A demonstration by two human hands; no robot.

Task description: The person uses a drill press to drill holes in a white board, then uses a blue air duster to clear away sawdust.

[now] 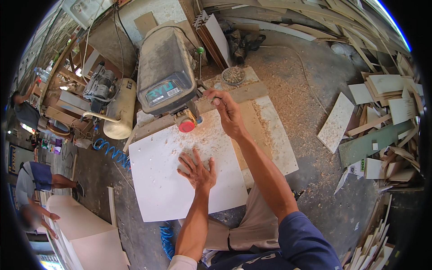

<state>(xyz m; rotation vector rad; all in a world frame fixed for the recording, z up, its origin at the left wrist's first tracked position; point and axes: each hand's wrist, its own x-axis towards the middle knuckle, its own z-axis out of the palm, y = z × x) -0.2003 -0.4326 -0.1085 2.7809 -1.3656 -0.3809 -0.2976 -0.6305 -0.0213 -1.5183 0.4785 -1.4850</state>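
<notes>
A dusty dark drill press [165,67] stands ahead of me, with a round red button [186,126] at its front. Under its head lies a large white board [180,189], sprinkled with wood shavings near the drilling spot. My left hand [197,170] rests flat on this board, fingers spread. Raised at the right side of the machine, my right hand [227,112] is closed round a feed lever, which the fingers mostly hide. Another lever of the press, tipped with a green knob [200,50], points up beyond it.
Behind the board is a wooden fence [252,91] on the worktable. A mesh-like round dish [233,75] of shavings sits at the back. An air compressor [118,108] and coiled blue hose [108,150] are left. Board offcuts [387,112] pile up right. Two other people are far left.
</notes>
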